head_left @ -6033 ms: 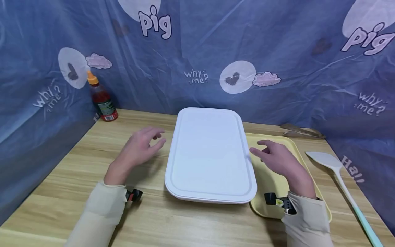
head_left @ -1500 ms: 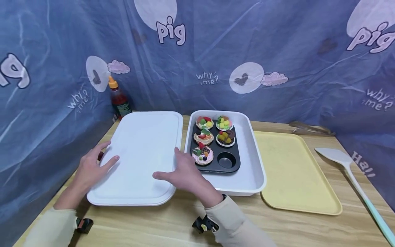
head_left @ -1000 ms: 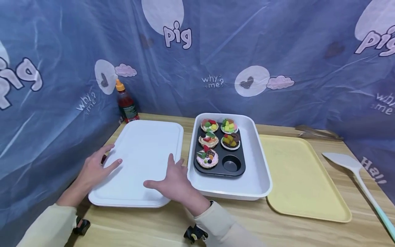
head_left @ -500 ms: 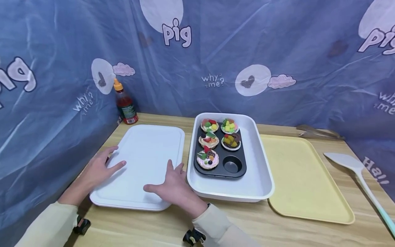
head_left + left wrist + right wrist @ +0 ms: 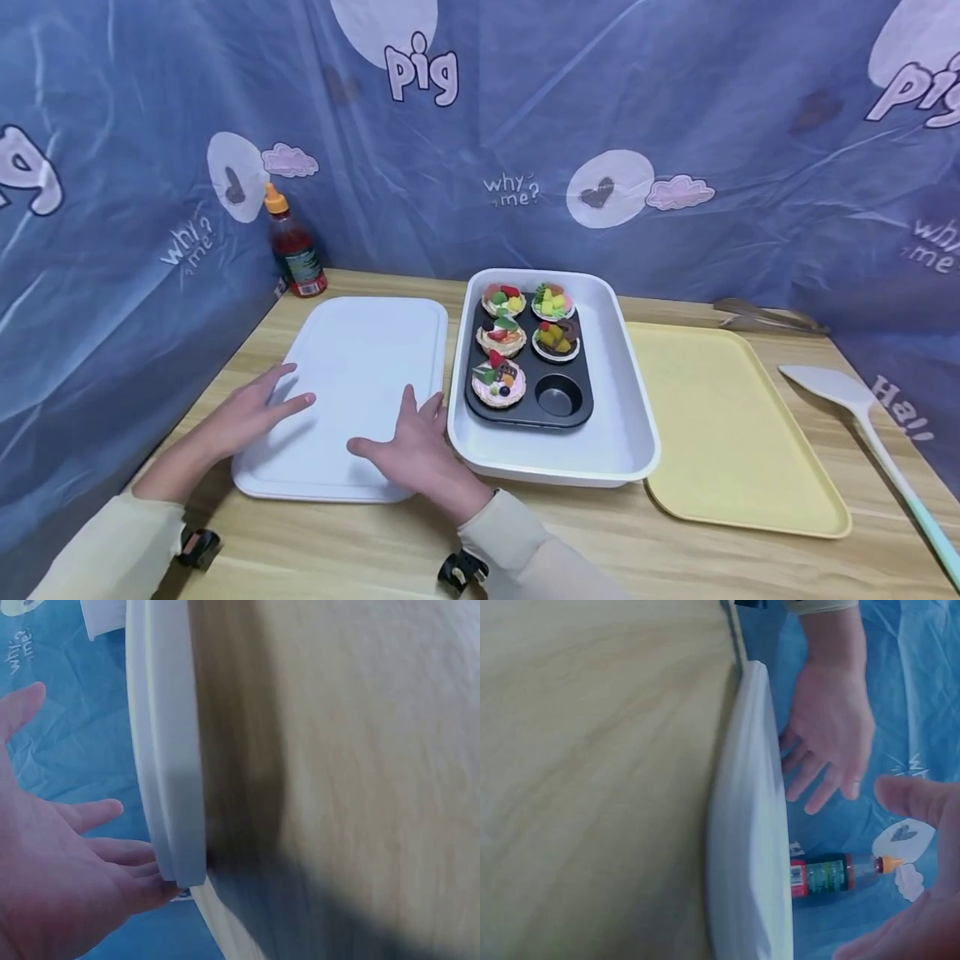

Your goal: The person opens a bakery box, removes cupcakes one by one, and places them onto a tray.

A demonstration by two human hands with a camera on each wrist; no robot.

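Observation:
A white rectangular lid (image 5: pixel 360 375) lies on the wooden table at the left. Over its left edge is my left hand (image 5: pixel 240 421), fingers spread and thumb above the surface; in the left wrist view its lower fingers reach the lid's rim (image 5: pixel 176 787). My right hand (image 5: pixel 420 450) hovers at the lid's right edge with fingers straight and thumb out, whether touching I cannot tell. Beside it stands a white container (image 5: pixel 555 462), uncovered. Inside, a black muffin pan (image 5: pixel 528 414) bears several fruit-topped tarts (image 5: pixel 498 385), one cup being bare.
To the right is a yellow tray (image 5: pixel 735 433), partly behind the container. A spatula (image 5: pixel 892 454) with a white blade and mint handle lies further right. Metal tongs (image 5: pixel 772 317) lie at the back right. A red sauce bottle (image 5: pixel 296 254) stands in the back left corner.
Six seconds ago the lid covered the container between my hands. It has moved left onto the table, exposing the pan and tarts. Lately my hands have loosened from the lid's edges.

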